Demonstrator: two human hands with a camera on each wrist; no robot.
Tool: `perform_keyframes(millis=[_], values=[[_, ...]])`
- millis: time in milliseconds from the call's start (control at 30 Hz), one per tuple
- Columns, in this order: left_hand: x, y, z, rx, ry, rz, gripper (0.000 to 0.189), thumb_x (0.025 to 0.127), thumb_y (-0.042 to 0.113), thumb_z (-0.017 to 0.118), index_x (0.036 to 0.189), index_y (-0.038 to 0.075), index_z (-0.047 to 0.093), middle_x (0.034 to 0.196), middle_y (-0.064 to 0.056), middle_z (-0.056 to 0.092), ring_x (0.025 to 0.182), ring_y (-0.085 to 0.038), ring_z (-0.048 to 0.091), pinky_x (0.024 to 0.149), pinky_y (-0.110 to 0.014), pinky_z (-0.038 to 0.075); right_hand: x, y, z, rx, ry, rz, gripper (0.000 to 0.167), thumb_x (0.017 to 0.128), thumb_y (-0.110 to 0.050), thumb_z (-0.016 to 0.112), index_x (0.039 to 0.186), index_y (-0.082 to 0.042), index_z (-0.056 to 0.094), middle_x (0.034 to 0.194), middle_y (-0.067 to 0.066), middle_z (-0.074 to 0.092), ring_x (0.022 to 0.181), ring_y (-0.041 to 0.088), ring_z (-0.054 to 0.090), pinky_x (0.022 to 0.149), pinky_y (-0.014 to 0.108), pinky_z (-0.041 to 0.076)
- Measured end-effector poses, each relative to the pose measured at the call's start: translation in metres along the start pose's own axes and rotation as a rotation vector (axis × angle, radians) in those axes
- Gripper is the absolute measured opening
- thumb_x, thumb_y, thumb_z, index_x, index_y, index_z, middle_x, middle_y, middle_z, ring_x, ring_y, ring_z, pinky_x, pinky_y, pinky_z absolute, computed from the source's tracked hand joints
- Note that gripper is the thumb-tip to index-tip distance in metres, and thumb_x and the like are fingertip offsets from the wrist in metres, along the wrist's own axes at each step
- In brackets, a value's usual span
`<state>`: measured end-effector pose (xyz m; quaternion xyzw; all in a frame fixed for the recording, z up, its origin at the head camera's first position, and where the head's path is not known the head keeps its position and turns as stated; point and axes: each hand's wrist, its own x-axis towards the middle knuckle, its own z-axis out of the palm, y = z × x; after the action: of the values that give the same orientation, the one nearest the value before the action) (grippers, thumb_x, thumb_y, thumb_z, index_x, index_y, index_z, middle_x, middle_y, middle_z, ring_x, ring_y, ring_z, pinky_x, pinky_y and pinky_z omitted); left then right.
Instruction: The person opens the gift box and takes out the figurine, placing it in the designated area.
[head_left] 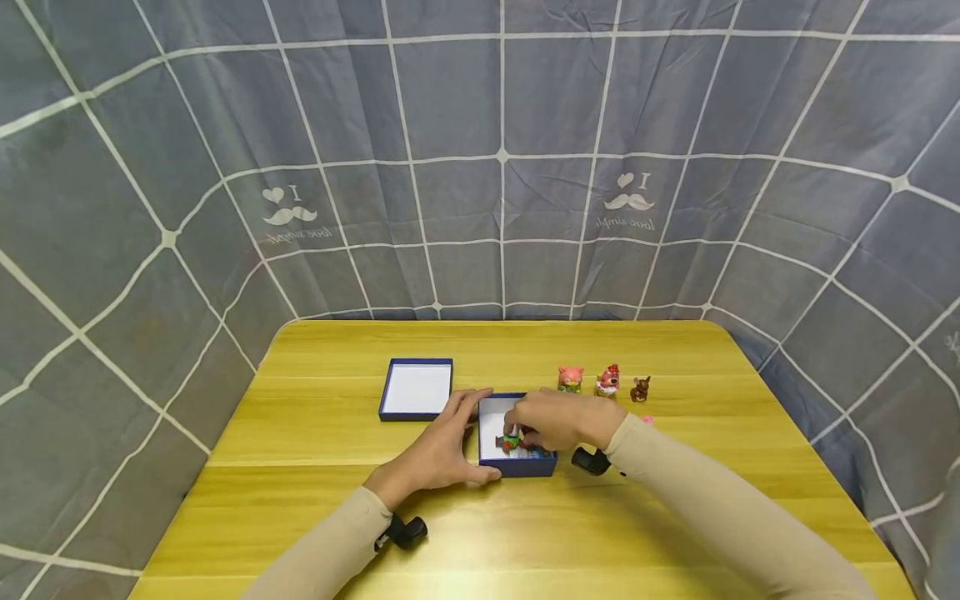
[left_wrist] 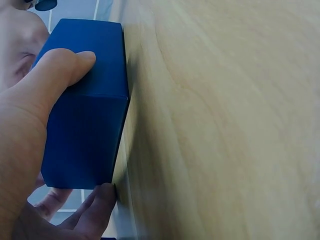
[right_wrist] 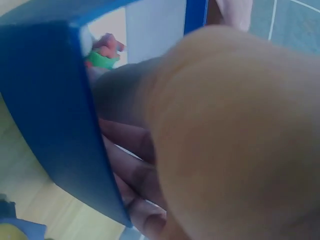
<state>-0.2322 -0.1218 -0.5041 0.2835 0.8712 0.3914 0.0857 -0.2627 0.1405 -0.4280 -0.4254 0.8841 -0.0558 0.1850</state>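
A blue box (head_left: 517, 467) with a white inside stands open-topped on the table. My left hand (head_left: 438, 450) grips its left side; the left wrist view shows the thumb pressed on one blue wall (left_wrist: 87, 125) and fingertips at the far end. My right hand (head_left: 558, 417) reaches down into the box, its fingers curled. Thumb and index finger pinch a small green-and-red toy figurine (head_left: 510, 442) lying low in the box. The same figurine (right_wrist: 104, 54) shows past the thumb in the right wrist view. Other dark, colourful bits beside it are partly hidden by the hand.
Left of the box lies its blue-rimmed lid (head_left: 417, 389), white inside up. At the back right stand a pink-headed figurine (head_left: 570, 379), a red-and-white figurine (head_left: 608, 381) and a brown animal figurine (head_left: 640, 388). A pink thing (head_left: 647, 420) peeks out behind the right forearm.
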Motion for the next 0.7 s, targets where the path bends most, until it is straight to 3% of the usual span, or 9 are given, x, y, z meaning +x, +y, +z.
perform_keyframes(millis=[133, 433, 700], values=[[0.0007, -0.0012, -0.0003, 0.013, -0.001, 0.003, 0.126, 0.087, 0.048, 0.104, 0.185, 0.02, 0.029, 0.18, -0.01, 0.037, 0.151, -0.031, 0.065, 0.128, -0.054, 0.058, 0.0025, 0.0001, 0.0016, 0.005, 0.008, -0.018, 0.028, 0.112, -0.006, 0.078, 0.139, -0.007, 0.082, 0.114, 0.004, 0.083, 0.084, 0.003, 0.063, 0.08, 0.021, 0.058], [0.0007, -0.0014, -0.0006, 0.016, -0.01, 0.006, 0.126, 0.088, 0.049, 0.104, 0.185, 0.02, 0.029, 0.18, -0.01, 0.037, 0.153, -0.031, 0.063, 0.128, -0.055, 0.057, 0.0024, -0.0016, 0.0009, -0.012, 0.048, -0.039, 0.035, 0.108, -0.013, 0.086, 0.142, -0.005, 0.081, 0.129, 0.009, 0.077, 0.101, 0.01, 0.072, 0.09, 0.024, 0.065], [0.0008, -0.0005, -0.0007, 0.014, -0.001, 0.011, 0.126, 0.088, 0.048, 0.104, 0.185, 0.019, 0.029, 0.181, -0.011, 0.037, 0.156, -0.034, 0.062, 0.129, -0.056, 0.056, 0.0009, 0.0009, 0.0019, 0.001, 0.112, -0.056, 0.032, 0.105, -0.013, 0.09, 0.137, -0.008, 0.084, 0.129, 0.009, 0.069, 0.093, 0.005, 0.064, 0.085, 0.021, 0.062]])
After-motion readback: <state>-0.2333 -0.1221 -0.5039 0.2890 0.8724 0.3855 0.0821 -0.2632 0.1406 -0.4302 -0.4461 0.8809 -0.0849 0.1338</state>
